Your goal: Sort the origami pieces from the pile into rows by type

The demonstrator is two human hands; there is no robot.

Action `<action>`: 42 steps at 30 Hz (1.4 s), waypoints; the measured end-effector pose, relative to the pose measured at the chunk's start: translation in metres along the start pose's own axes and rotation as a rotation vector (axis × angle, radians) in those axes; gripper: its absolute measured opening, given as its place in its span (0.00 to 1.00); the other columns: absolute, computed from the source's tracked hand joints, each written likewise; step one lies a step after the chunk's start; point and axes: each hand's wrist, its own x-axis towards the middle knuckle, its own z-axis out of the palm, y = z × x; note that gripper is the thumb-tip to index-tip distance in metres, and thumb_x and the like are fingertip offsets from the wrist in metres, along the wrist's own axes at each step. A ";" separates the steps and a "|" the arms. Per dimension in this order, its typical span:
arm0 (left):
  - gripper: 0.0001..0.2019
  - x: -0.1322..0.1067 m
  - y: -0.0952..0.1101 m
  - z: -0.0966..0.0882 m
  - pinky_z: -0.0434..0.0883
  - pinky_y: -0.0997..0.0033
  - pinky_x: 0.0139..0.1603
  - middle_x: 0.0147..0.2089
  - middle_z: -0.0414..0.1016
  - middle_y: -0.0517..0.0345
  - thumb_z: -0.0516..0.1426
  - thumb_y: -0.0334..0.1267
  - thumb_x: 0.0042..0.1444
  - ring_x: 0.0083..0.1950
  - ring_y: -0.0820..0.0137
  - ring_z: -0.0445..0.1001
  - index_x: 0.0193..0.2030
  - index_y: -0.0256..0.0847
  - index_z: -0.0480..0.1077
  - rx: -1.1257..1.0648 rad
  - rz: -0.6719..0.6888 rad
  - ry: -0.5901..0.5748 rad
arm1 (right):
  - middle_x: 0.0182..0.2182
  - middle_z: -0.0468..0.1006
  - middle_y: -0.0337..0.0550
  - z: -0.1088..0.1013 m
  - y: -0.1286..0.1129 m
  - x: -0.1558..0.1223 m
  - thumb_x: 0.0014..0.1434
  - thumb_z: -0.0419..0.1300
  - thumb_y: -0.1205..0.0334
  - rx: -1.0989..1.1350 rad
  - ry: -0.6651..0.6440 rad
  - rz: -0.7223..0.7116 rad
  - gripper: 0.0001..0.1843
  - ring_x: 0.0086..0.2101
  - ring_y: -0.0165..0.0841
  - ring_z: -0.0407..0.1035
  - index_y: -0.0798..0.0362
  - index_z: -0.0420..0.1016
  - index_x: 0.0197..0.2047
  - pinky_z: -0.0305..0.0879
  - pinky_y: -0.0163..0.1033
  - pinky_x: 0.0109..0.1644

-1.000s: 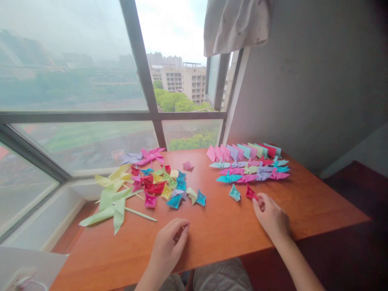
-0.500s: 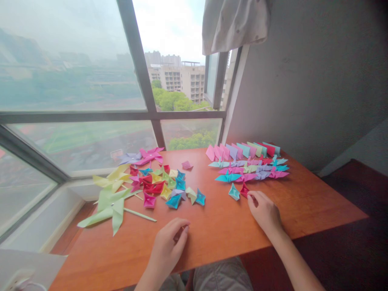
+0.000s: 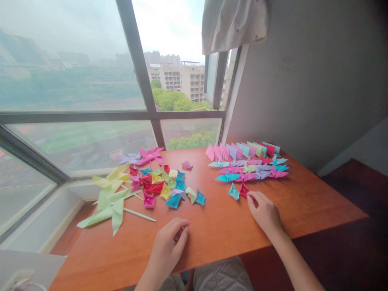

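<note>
My right hand [image 3: 266, 213] rests on the table with thumb and forefinger closed at the right corner of a red paper boat [image 3: 243, 190]. Just left of that boat sits a light blue paper boat [image 3: 234, 191]. My left hand [image 3: 170, 242] lies near the front edge, its fingers curled in towards the thumb, and I see nothing in it. Beyond it is a loose group of folded paper boats in several colours, among them a blue boat [image 3: 173, 201], a magenta boat [image 3: 149, 200] and a pale green boat [image 3: 190, 195].
Rows of folded paper cranes [image 3: 250, 169] lie at the back right, with a row of upright folded paper pieces [image 3: 242, 150] behind. A green pinwheel [image 3: 113, 205], a yellow pinwheel [image 3: 113, 178] and a pink pinwheel [image 3: 150, 155] lie left. A window [image 3: 75, 145] borders the wooden table [image 3: 218, 226].
</note>
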 end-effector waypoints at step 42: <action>0.08 -0.001 -0.004 0.002 0.73 0.75 0.32 0.36 0.80 0.54 0.53 0.37 0.63 0.32 0.68 0.77 0.40 0.42 0.75 -0.010 0.001 0.001 | 0.31 0.80 0.43 0.001 -0.052 0.000 0.65 0.52 0.57 -0.034 0.017 -0.088 0.14 0.30 0.33 0.73 0.52 0.76 0.47 0.60 0.35 0.32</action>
